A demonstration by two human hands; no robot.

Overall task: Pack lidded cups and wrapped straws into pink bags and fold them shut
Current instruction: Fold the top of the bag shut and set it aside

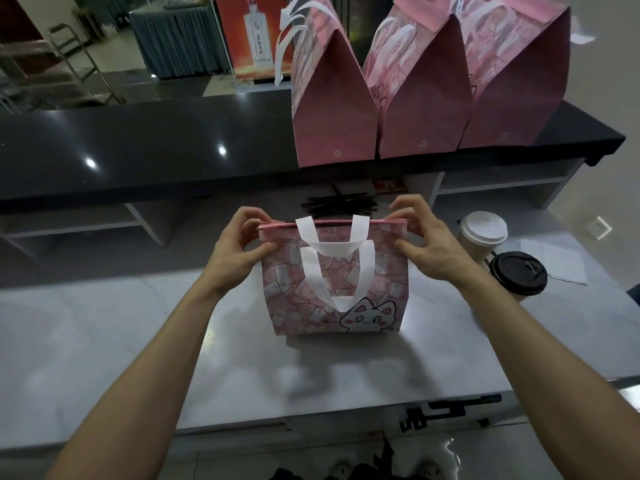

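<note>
A pink bag (pixel 332 296) with a white cat print and white handles stands upright on the grey worktop (pixel 104 334). My left hand (pixel 239 247) pinches the left end of its flattened top edge. My right hand (pixel 422 237) pinches the right end. The top edge is pressed flat and narrow, so the bag's contents are hidden. To the right stand a white-lidded cup (pixel 483 232) and a black-lidded cup (pixel 517 273). Dark wrapped straws (pixel 341 202) lie in a pile behind the bag.
Three folded pink bags (pixel 332 109) (pixel 419 95) (pixel 516 81) stand in a row on the raised black counter (pixel 138 147) at the back right. White papers (pixel 554 254) lie at the worktop's right edge. The worktop's near edge runs just below my forearms.
</note>
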